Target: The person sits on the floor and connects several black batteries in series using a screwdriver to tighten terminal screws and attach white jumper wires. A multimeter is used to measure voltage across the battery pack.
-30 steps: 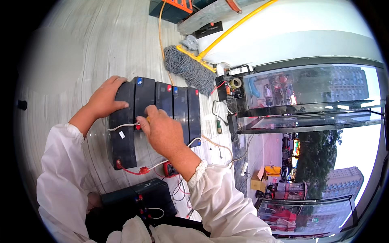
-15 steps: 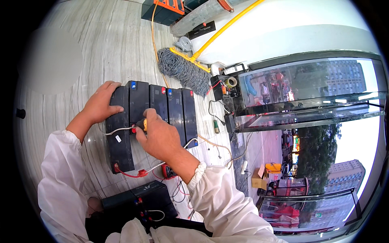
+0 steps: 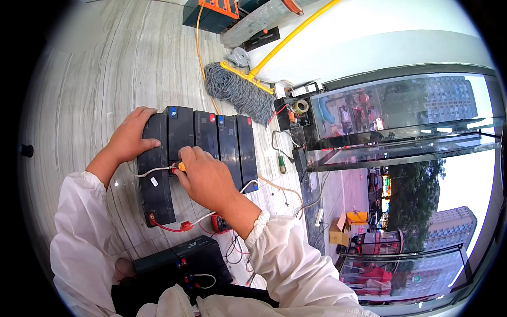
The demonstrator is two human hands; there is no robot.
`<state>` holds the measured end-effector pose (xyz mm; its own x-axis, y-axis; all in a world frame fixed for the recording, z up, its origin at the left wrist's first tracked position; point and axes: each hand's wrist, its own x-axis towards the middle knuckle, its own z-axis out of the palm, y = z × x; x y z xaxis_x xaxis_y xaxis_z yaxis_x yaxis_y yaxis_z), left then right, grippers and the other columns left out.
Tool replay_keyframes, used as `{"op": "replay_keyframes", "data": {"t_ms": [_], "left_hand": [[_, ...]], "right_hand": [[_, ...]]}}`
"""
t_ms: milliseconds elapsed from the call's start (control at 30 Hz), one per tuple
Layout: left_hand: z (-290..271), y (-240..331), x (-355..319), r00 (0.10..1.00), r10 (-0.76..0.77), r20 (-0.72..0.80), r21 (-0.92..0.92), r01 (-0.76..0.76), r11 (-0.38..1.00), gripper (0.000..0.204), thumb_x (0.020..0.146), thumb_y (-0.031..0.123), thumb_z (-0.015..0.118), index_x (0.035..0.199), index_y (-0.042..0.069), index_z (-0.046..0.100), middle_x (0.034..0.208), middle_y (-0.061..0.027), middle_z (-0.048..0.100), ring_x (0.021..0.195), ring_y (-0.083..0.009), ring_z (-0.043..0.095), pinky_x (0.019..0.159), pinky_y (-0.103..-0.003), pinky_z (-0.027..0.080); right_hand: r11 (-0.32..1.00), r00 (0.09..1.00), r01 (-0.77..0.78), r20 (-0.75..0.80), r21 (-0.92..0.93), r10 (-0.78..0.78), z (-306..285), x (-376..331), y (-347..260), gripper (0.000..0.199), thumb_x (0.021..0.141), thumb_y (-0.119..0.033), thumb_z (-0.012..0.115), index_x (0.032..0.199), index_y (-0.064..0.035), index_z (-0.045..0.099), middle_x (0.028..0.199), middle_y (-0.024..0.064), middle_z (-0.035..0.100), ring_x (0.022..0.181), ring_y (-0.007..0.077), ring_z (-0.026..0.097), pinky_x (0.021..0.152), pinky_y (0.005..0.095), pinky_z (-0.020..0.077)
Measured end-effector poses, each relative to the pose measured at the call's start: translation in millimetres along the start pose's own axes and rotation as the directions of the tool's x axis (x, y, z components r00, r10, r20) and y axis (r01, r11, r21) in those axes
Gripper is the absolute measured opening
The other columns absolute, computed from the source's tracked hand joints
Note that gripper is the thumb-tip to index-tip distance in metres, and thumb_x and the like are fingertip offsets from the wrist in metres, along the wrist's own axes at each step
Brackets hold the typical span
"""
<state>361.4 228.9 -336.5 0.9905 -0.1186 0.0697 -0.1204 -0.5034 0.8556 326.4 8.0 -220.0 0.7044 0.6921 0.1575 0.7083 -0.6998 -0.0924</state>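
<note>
Several black batteries stand side by side on the floor, with blue and red marks at their far ends. My left hand grips the far part of the leftmost battery, thumb on top and fingers over its edge. In my right hand is a screwdriver; only a bit of its yellow handle shows, and my fingers hide the rest. Its end is by a red terminal on the second battery, where a white wire meets it. A red connector joins a red and a white lead nearby.
More dark batteries stand close to my body. A grey mop with a yellow handle lies beyond the row. To the right are a green-handled tool, cables, a roll of tape and a glass door.
My right hand has turned about the screwdriver, its fingers shifting slightly left, and less of the handle shows. My left hand stays on the battery.
</note>
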Motion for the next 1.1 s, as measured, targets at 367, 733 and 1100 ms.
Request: {"op": "replay_keyframes", "data": {"t_ms": [367,733,1100], "left_hand": [[-1,-4,-2,1.0,0.004,-0.006,0.007,-0.004,1.0,0.077,0.072,0.016,0.085,0.14,0.004,0.05,0.139,-0.015,0.053,0.128,-0.0377,0.054,0.105,-0.042,0.047],[1,-15,-1,0.995,0.065,-0.07,0.0,-0.065,0.998,0.078,0.073,0.02,0.086,0.139,0.004,0.051,0.138,-0.0181,0.053,0.128,-0.0387,0.053,0.106,-0.043,0.046],[0,-8,0,0.998,-0.037,0.043,0.047,0.035,0.998,0.077,0.077,0.031,0.085,0.141,0.007,0.051,0.138,-0.013,0.054,0.132,-0.0355,0.051,0.107,-0.044,0.046]], "right_hand": [[0.954,0.951,-0.299,0.084,-0.006,0.298,0,-4,-6,0.036,0.093,-0.034,0.071,0.093,-0.0028,0.053,0.071,0.017,0.068,0.062,0.0348,0.07,0.053,0.0414,0.0556],[0.848,0.809,-0.53,0.293,-0.014,0.51,-1,15,-14,0.033,0.094,-0.029,0.069,0.099,-0.0021,0.051,0.074,0.0204,0.068,0.072,0.041,0.07,0.064,0.0497,0.0562],[0.834,0.842,-0.532,0.193,0.144,0.504,16,-4,2,0.036,0.095,-0.032,0.069,0.1,0.0019,0.06,0.079,0.0264,0.069,0.071,0.048,0.067,0.066,0.0509,0.0541]]}}
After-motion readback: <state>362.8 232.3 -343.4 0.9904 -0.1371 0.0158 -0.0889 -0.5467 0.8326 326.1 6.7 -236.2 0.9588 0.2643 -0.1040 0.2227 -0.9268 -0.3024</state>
